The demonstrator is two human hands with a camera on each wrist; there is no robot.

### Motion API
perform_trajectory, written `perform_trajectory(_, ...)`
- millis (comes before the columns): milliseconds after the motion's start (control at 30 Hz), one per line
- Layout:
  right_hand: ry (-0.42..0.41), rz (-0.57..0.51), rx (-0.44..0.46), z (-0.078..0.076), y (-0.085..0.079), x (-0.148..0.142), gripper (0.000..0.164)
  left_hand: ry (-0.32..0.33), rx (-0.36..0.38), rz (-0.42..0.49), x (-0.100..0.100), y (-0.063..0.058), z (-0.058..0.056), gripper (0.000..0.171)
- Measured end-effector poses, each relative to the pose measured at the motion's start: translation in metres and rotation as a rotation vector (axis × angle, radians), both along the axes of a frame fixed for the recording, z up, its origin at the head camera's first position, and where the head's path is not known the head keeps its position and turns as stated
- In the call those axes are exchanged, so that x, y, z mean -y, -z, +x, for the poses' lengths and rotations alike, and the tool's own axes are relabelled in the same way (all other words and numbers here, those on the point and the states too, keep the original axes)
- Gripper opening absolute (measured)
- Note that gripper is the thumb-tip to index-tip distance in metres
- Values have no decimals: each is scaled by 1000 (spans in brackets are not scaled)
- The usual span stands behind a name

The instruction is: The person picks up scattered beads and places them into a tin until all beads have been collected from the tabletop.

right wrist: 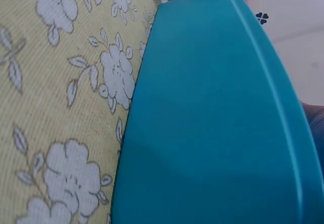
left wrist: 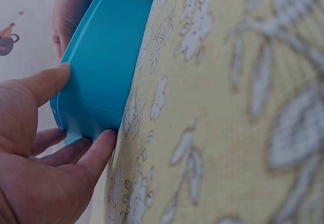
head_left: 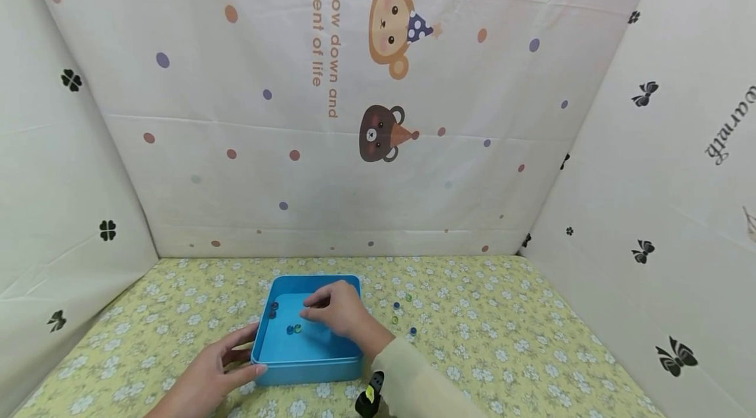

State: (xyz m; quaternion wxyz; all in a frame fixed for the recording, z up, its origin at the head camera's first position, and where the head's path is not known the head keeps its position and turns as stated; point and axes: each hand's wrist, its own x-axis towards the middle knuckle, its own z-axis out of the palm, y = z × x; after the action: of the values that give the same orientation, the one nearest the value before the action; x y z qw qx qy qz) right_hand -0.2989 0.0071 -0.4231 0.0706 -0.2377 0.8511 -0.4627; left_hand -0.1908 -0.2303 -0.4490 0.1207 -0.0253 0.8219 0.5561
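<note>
A blue square box [head_left: 313,372] stands on the table. Inside, at its left wall, lie two dark reddish marbles [head_left: 273,310]; a dark blue marble [head_left: 290,330] and a green marble [head_left: 298,328] sit together farther in. My left hand [head_left: 218,365] grips the near left corner, thumb on the front wall and fingers against the left side. My right hand [head_left: 339,310] hovers over the box, thumb and index fingertips slightly apart, with nothing visible between them. The right wrist view shows mainly the box wall [right wrist: 207,107], hiding the right fingers.
Right of the box, two blue marbles [head_left: 396,305] and two green marbles [head_left: 409,298] lie on the yellow floral tablecloth [head_left: 472,339]. Patterned white cloth walls [head_left: 331,195] close off the back and both sides. A black object with a yellow mark [head_left: 370,395] is beside my right sleeve.
</note>
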Motion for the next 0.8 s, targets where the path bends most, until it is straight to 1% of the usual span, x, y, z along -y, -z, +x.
perform_trajectory(333, -28, -67, -5, 2, -7, -14, 19, -8, -6, -1, -2, 0, 0, 88)
perform_trajectory(500, -25, -92, 12, 3, -11, -23, 18, -16, -6, -3, -3, 1, -1, 88)
perform_trajectory(667, -20, -121, 17, 3, -13, -34, 20, -5, -11, 0, -3, 1, -2, 88)
perform_trajectory(800, 0, -143, 24, 2, -12, -41, 21, -5, -6, 6, -3, 1, -2, 90)
